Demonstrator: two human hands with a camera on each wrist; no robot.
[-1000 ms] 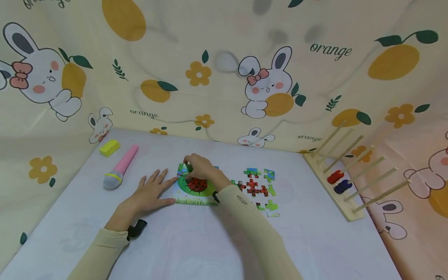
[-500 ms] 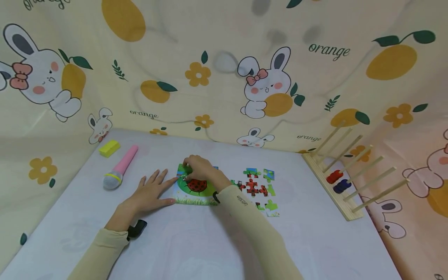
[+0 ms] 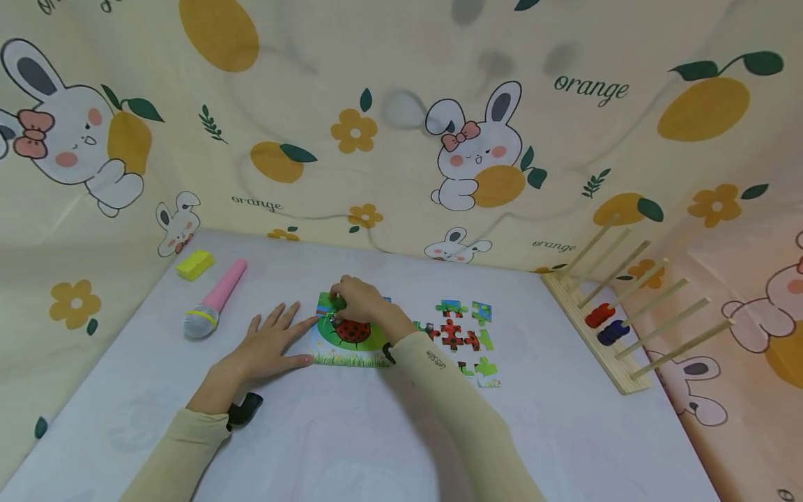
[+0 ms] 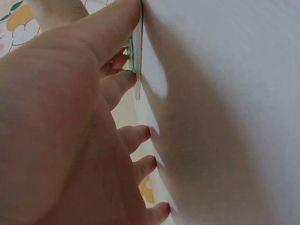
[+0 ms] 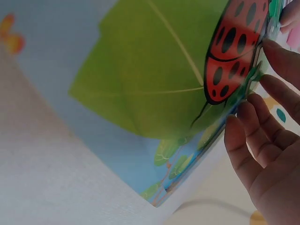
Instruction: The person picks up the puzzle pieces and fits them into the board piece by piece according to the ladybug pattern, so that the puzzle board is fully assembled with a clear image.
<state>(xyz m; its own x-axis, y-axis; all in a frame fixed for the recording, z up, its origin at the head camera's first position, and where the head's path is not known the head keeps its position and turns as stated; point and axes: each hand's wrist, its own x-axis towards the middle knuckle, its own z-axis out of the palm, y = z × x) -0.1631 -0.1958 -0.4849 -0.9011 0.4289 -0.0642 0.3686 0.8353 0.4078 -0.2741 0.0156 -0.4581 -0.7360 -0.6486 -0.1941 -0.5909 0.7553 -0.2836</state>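
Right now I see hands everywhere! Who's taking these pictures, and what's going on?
There's no robot here, just one person working bare-handed. The wide picture looks down from a camera on the person's head. The two close-ups come from wrist cameras.

On the white table are loose, colourful jigsaw pieces, a pink toy microphone with a grey head, a yellow block, and a wooden stand with pegs, holding red beads and blue beads. Between the microphone and the loose pieces lies a glossy ladybird puzzle board. The left hand touches its edge with thumb and index finger. The right hand seems to pinch a small green puzzle piece there, but its fingers mostly hide it.
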